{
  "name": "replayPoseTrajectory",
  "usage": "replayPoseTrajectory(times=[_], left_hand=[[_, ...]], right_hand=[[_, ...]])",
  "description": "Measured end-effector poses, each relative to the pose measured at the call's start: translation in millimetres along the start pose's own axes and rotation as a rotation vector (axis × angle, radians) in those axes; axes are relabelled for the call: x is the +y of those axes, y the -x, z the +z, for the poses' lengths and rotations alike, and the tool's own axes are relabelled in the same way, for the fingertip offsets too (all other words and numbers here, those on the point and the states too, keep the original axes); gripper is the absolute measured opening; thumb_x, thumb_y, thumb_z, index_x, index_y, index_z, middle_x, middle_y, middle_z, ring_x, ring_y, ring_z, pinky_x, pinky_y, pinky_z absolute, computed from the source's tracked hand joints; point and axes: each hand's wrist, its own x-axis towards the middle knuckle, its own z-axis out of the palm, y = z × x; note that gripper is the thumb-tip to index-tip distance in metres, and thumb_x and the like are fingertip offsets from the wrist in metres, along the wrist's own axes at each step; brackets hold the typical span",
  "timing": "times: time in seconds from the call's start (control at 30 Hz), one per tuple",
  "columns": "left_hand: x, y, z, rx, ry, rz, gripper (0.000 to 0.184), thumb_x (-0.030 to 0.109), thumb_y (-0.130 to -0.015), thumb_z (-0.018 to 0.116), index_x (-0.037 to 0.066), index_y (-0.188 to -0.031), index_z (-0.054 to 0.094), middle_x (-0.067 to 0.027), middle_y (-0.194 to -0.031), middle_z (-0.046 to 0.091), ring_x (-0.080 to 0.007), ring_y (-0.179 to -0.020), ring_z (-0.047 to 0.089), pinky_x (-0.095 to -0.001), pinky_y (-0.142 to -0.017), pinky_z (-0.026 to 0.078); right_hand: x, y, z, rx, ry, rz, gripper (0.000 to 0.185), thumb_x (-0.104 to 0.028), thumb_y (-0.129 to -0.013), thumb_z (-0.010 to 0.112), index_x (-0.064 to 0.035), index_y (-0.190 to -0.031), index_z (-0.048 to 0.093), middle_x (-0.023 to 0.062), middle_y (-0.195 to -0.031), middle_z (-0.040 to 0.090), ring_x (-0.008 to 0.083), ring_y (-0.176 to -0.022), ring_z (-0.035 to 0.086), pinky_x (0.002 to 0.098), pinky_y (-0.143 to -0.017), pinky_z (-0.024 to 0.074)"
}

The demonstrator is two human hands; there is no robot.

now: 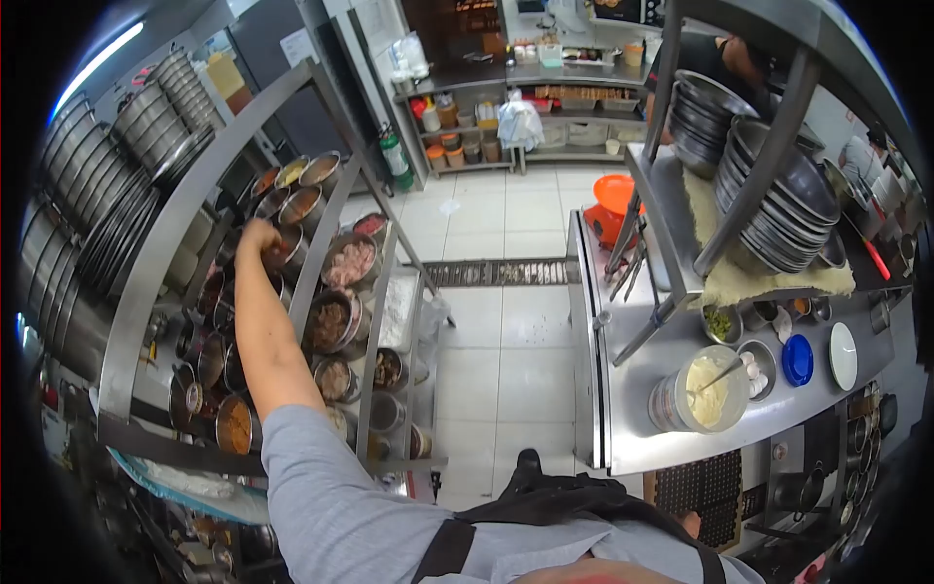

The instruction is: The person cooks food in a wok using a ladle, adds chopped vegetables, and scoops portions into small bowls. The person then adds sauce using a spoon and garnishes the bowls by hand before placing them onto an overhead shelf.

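Observation:
My left arm stretches out to the metal rack at the left. My left hand (257,239) is at a metal pot (286,255) among several on the shelf. Its fingers look curled together at the pot, and what they hold, if anything, is hidden. Around it stand pots with sauces, one holding an orange-brown sauce (233,426) closer to me. On the aisle side, a bowl of pale pink raw meat (350,263) sits beside the hand. A small patch of skin, apparently my right hand (691,524), shows past my apron; its fingers are hidden.
The rack's metal frame (336,216) surrounds my arm. Stacked pans (92,209) stand at the left. Across the tiled aisle, a steel counter (623,440) bears a tub of creamy yellow food (708,387) and a blue lid (798,360). Another person (705,68) stands behind the right-hand shelf.

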Motion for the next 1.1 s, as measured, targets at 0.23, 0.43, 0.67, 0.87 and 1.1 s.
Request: replayPoseTrajectory(times=[0.23,0.43,0.67,0.87,1.1], left_hand=[[71.5,102.1,-46.4,0.231,1.556,-0.100,0.019,0.008,-0.084,0.064,-0.002,-0.101,0.060,-0.0058,-0.081,0.064,-0.0102,-0.063,0.057,-0.0185,-0.053,0.042],[212.0,199.7,-38.4,0.033,1.596,0.283,0.020,0.010,-0.085,0.064,-0.004,-0.099,0.059,-0.0079,-0.086,0.063,-0.0095,-0.072,0.056,-0.0178,-0.061,0.043],[440.1,334.6,94.8,-0.408,1.831,0.425,0.022,0.012,-0.081,0.071,0.002,-0.088,0.053,-0.0068,-0.074,0.056,-0.0110,-0.058,0.051,-0.0221,-0.061,0.047],[671.7,476.1,199.1,-1.143,1.836,0.425,0.016,0.005,-0.079,0.064,-0.002,-0.086,0.052,-0.0136,-0.076,0.055,-0.0097,-0.050,0.043,-0.0166,-0.043,0.029],[937.1,549.2,337.5,-1.852,1.798,0.296,0.013,0.003,-0.085,0.062,0.000,-0.096,0.056,-0.0158,-0.091,0.063,-0.0168,-0.072,0.058,-0.0240,-0.070,0.050]], right_hand=[[-11.9,22.6,-23.2,-0.059,-0.074,-0.002,0.026,-0.016,-0.076,0.057,0.0050,-0.087,0.068,0.0245,-0.083,0.066,0.0335,-0.079,0.068,0.0429,-0.071,0.0505],[54.7,26.0,-10.6,0.018,-0.219,-0.104,0.025,-0.014,-0.079,0.055,0.0088,-0.084,0.063,0.0282,-0.081,0.064,0.0366,-0.073,0.067,0.0440,-0.066,0.0498],[220.6,22.8,43.1,0.121,-0.207,-0.161,0.023,-0.023,-0.078,0.060,-0.0017,-0.084,0.067,0.0208,-0.088,0.064,0.0411,-0.086,0.058,0.0477,-0.081,0.0447],[311.2,74.8,56.4,0.014,-0.350,0.176,0.023,-0.019,-0.077,0.059,-0.0046,-0.092,0.069,0.0211,-0.088,0.065,0.0386,-0.089,0.062,0.0456,-0.081,0.0489],[358.6,122.7,151.5,0.080,-0.571,0.342,0.020,-0.020,-0.077,0.061,-0.0048,-0.088,0.068,0.0181,-0.076,0.065,0.0357,-0.075,0.063,0.0411,-0.070,0.0499]])
